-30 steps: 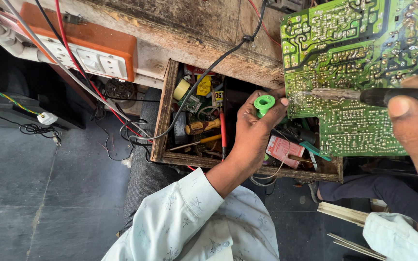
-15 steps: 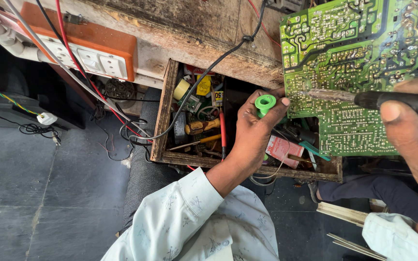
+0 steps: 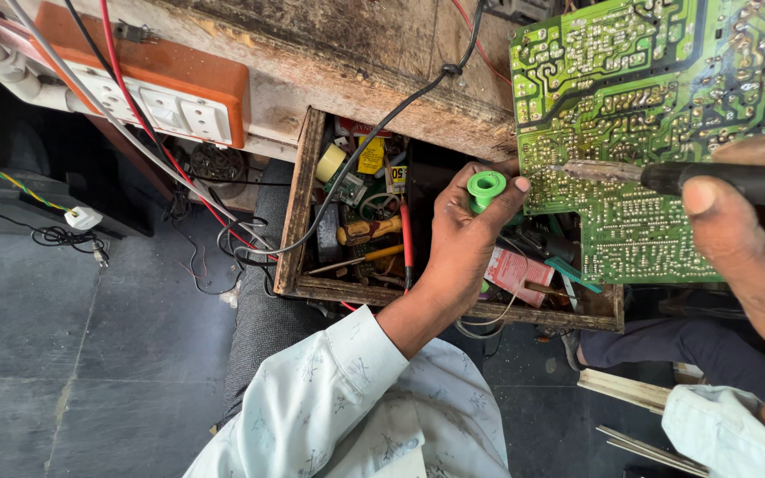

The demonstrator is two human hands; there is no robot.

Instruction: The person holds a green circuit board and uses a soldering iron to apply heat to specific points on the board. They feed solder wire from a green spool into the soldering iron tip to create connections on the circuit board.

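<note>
Soldering step, by look: right hand (image 3: pixel 754 239) clenched round soldering iron (image 3: pixel 666 175), tip on green circuit board (image 3: pixel 648 115); left hand (image 3: pixel 462 235) pinches green solder spool (image 3: pixel 486 188) beside tip; next likely needs solder fed

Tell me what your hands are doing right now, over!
Left hand holds green spool. Right hand grips soldering iron, tip on green circuit board. Open drawer of tools below; nothing blocking.
</note>
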